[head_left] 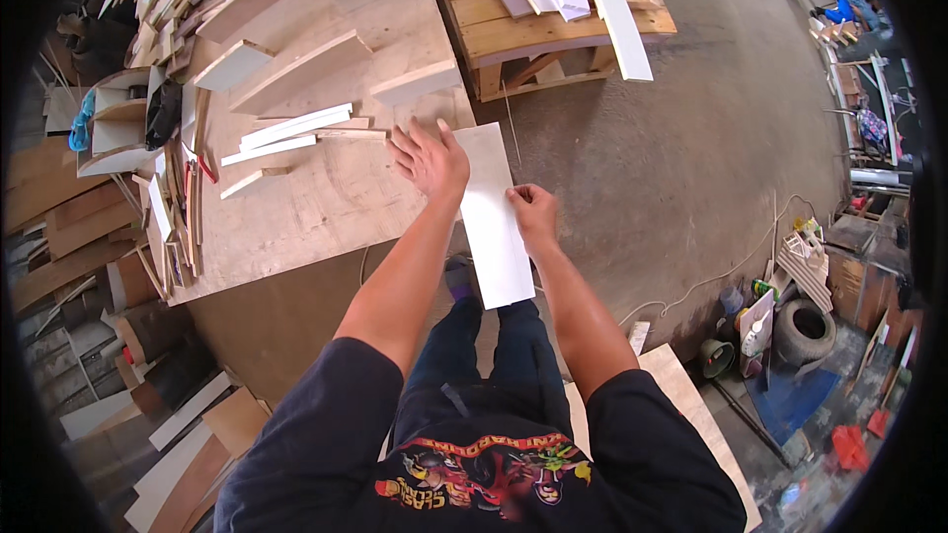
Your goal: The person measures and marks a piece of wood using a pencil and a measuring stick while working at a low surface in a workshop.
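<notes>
A long white board (497, 237) reaches from the right corner of the plywood tabletop toward my body, its near end out over my legs. My right hand (534, 212) is closed on the board's right edge, fingers curled in. At the board's left edge, my left hand (433, 160) has its fingers stretched out and spread, with nothing gripped. Whether its palm touches the board I cannot tell. Left of that hand, thin white strips (286, 132) and bare wood sticks (346, 134) lie on the plywood tabletop (306, 227).
Wooden panels (301, 69) stand on edge farther back on the tabletop. Red-handled pliers (200, 166) lie near its left edge. A pallet-like wooden table (479, 39) bears white and lilac boards (612, 10). A tyre (805, 331) and a cable (706, 293) are on the floor at right.
</notes>
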Demonstrator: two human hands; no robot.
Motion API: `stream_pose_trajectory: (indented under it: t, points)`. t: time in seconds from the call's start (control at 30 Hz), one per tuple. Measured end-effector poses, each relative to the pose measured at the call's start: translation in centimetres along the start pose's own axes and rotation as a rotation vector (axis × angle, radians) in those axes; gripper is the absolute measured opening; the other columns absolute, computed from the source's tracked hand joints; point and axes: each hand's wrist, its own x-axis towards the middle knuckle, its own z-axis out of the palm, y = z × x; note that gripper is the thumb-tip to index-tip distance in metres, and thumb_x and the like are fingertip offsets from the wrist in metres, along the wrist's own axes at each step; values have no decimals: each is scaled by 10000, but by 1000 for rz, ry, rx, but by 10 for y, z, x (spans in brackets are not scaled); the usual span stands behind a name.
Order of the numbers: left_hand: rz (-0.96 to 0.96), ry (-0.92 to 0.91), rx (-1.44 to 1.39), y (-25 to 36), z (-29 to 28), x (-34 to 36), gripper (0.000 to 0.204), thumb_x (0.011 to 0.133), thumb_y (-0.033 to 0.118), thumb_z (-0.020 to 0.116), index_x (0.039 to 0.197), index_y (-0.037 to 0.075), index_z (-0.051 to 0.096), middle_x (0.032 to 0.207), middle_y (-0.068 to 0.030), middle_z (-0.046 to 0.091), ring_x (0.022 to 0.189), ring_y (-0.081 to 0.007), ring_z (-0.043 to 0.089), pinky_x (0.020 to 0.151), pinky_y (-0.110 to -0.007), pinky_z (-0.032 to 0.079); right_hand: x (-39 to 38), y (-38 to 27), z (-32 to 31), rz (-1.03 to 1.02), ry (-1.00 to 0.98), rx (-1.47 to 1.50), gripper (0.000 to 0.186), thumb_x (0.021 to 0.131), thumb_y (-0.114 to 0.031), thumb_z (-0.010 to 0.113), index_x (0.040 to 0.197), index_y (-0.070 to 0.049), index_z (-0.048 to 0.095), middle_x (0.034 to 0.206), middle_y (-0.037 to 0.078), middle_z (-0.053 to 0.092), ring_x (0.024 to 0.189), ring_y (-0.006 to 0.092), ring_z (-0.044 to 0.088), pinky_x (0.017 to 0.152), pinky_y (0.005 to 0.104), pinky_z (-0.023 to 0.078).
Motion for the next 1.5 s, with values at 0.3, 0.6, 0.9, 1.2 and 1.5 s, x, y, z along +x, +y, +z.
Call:
stream_pose_trajectory:
  t: [0.3, 0.6, 0.9, 1.2, 1.5]
  points:
    - [-271, 74, 128, 19, 43, 27, 676, 1053, 477, 368, 1595, 89, 252, 1701, -167, 109, 1574, -368, 42, 1254, -533, 99, 19, 27, -4, -29, -87, 12, 179, 894, -136, 742, 889, 42, 721, 740, 46, 687, 676, 113, 594, 637, 301, 476]
    - [-328, 75, 183, 26, 29, 20, 649, 1068, 491, 345, 1577, 91, 289, 1675, -182, 184, 1554, -371, 116, 1239, -528, 131, 9, 9, 1, 0, -57, -9, 165, 892, -114, 739, 867, 39, 684, 723, 86, 664, 671, 147, 599, 649, 331, 483]
    - [-391, 78, 238, 21, 39, 19, 740, 1062, 571, 237, 1628, 99, 175, 1682, -188, 140, 1552, -385, 95, 1251, -519, 81, 8, 2, -2, -15, -52, -22, 180, 889, -111, 737, 846, 37, 645, 719, 101, 639, 675, 174, 595, 655, 356, 474]
    - [-425, 53, 368, 25, 40, 23, 783, 1052, 570, 260, 1638, 80, 90, 1685, -220, 88, 1554, -412, 65, 1253, -535, 65, 10, 0, 1, -21, -78, -90, 186, 896, -142, 730, 887, 32, 666, 704, 101, 636, 657, 193, 591, 649, 353, 476]
    - [-402, 37, 231, 16, 41, 27, 769, 1054, 584, 236, 1637, 95, 121, 1679, -250, 99, 1553, -438, 66, 1254, -538, 74, 13, -19, 11, -39, 8, -144, 193, 888, -129, 755, 874, 54, 695, 693, 23, 642, 652, 91, 541, 618, 290, 456]
